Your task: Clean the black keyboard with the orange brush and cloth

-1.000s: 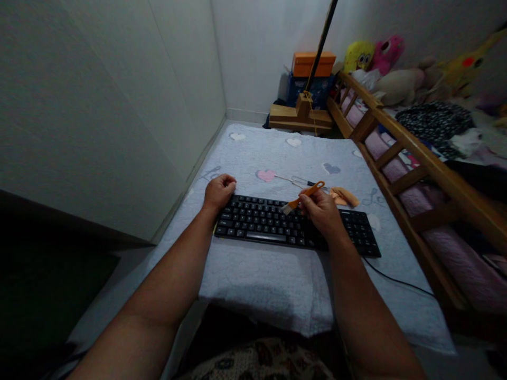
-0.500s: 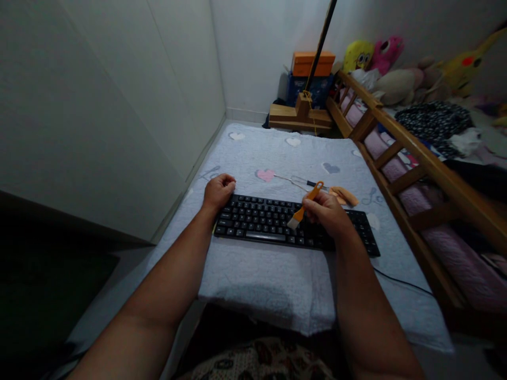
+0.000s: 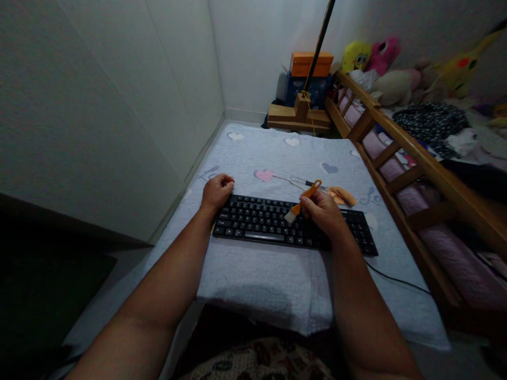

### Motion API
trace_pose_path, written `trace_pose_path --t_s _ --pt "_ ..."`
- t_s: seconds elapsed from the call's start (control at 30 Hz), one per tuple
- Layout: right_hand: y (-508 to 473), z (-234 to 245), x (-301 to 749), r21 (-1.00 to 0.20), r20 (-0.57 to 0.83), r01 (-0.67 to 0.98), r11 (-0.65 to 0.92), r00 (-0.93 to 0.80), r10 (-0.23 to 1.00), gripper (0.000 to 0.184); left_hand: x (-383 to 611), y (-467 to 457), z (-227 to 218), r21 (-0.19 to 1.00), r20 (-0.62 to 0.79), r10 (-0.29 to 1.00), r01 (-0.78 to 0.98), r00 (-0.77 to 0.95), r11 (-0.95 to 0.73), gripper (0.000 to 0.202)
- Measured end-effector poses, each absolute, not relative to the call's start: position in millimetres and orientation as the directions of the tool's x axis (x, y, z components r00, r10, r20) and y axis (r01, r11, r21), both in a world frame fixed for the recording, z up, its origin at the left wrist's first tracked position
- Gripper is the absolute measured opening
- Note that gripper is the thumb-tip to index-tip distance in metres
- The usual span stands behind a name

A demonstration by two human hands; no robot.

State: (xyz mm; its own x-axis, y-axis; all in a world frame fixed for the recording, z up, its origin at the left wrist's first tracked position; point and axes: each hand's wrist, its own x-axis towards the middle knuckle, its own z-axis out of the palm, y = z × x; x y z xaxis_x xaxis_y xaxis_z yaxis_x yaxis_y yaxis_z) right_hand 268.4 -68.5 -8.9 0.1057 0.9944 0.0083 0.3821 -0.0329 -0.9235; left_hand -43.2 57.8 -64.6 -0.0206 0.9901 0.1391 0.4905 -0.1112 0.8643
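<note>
A black keyboard [image 3: 257, 219] lies on the cloth-covered table in front of me. My right hand [image 3: 322, 211] pinches a small brush [image 3: 309, 197] by its orange handle. The brush's pale bristles point down to the left and are over the keys right of the middle; whether they touch is hard to see. My right hand and forearm hide part of the keyboard's right half. At the keyboard's upper left corner rests my left hand [image 3: 217, 191], its fingers curled in with nothing visible in them.
Behind the keyboard lie a tool with a dark handle [image 3: 312, 184] and a crumpled orange-brown cloth [image 3: 341, 196]. A black cable [image 3: 396, 281] runs off right over the light blue tablecloth [image 3: 261, 274]. A wooden bed rail [image 3: 412, 150] borders the right side, a pale panel [image 3: 158, 105] the left.
My right hand has moved the brush slightly left and away from me over the keys. The left hand stays at the keyboard's corner.
</note>
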Motion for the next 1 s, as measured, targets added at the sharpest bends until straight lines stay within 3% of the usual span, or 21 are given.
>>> trace_pose_path --t_s 0.2,0.33,0.43,0.57,0.67,0.83,1.0 --pt "-65 -15 269 -0.926 0.16 0.374 0.056 0.251 0.955 0.033 -43 57 -63 0.862 0.134 0.991 0.497 -0.026 -0.103 0.015" --pt "-67 -9 270 -0.932 0.188 0.355 0.069 0.313 0.931 0.034 -43 57 -63 0.861 0.146 0.989 0.496 -0.023 -0.116 0.015" --pt "-71 -1 273 -0.957 0.107 0.288 0.027 0.265 0.958 0.031 -43 57 -63 0.865 0.144 0.989 0.489 -0.027 -0.113 0.016" --pt "-78 9 274 -0.958 -0.087 0.272 -0.093 0.033 0.996 0.029 -43 58 -64 0.869 0.147 0.989 0.481 -0.026 -0.117 0.016" --pt "-80 10 273 -0.947 -0.153 0.297 -0.12 -0.089 0.984 0.029 -43 58 -64 0.873 0.143 0.99 0.474 -0.022 -0.115 0.018" --pt "-76 3 274 -0.926 -0.082 0.374 -0.044 -0.087 0.993 0.028 -43 59 -65 0.871 0.136 0.99 0.479 -0.023 -0.108 0.018" --pt "-70 -9 280 -0.886 0.059 0.462 0.028 0.053 0.997 0.028 -43 58 -64 0.859 0.136 0.991 0.5 -0.019 -0.108 0.018"
